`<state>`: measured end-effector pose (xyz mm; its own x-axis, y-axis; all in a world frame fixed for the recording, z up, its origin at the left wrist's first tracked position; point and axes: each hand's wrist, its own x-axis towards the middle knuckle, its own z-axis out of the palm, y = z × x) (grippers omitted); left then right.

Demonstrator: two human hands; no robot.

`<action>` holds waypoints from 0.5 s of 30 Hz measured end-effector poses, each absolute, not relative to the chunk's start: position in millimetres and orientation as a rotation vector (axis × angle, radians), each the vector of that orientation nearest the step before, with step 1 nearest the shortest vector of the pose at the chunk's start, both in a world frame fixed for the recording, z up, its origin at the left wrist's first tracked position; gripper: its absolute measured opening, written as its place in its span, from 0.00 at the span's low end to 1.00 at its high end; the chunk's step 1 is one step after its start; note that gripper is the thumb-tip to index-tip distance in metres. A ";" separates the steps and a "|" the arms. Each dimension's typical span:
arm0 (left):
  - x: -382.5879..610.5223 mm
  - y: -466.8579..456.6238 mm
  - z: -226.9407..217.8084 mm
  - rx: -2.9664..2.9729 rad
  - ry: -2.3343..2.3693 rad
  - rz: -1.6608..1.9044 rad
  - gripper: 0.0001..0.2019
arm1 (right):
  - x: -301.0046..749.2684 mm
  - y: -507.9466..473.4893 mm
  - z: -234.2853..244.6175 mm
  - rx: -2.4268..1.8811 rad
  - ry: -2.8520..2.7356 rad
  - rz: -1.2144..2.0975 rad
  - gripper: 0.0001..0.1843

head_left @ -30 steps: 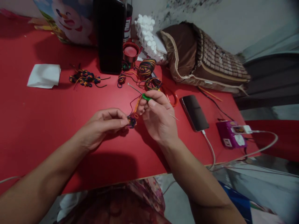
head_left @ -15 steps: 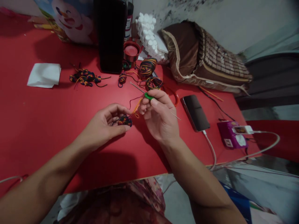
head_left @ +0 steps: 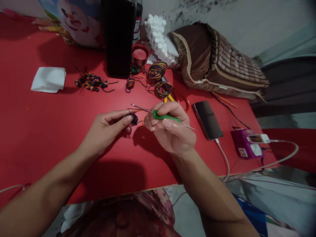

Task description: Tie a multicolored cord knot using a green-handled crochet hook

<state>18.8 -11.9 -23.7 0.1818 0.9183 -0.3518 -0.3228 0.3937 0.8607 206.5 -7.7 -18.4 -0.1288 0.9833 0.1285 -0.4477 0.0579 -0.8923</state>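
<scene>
My left hand (head_left: 108, 128) pinches a small multicoloured crochet piece (head_left: 134, 119) between thumb and fingers, just above the red table (head_left: 49, 131). My right hand (head_left: 170, 130) is closed on a crochet hook with a green handle (head_left: 164, 116). Its thin metal shaft points left, over the piece and my left fingertips. A strand of the same yarn runs from the piece toward the yarn bundles (head_left: 158, 79) farther back.
A phone (head_left: 207, 119) on a cable lies to the right, beside a purple power strip (head_left: 244, 147). Behind: orange-handled scissors (head_left: 184, 100), finished yarn pieces (head_left: 91, 82), a white tissue (head_left: 48, 79), a black speaker (head_left: 119, 36), a brown cushion (head_left: 217, 62).
My right hand turned the hook from pointing up-left to lying nearly level, tip over the piece. My left hand closed on the piece and lifted it toward the hook.
</scene>
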 end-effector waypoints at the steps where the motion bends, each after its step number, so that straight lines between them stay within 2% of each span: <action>1: 18.5 -12.1 -23.2 0.747 1.021 0.978 0.13 | 206.5 -7.1 -18.7 -0.718 -1.000 1.435 0.11; 7: 19.0 -13.3 -16.5 0.901 1.098 0.878 0.08 | 207.6 -2.5 -16.1 -0.691 -0.920 1.427 0.10; 11: 17.3 -13.0 -18.4 0.924 1.088 0.850 0.11 | 208.3 -1.7 -15.1 -0.741 -0.908 1.424 0.13; 15: 14.9 -13.0 -20.9 0.999 1.061 0.815 0.10 | 208.8 0.0 -16.2 -0.745 -0.886 1.443 0.11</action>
<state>14.9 -13.0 -20.9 0.2947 0.9033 -0.3117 -0.0677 0.3451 0.9361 208.8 0.0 -16.2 -0.0684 0.9958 0.0600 -0.5035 0.0175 -0.8638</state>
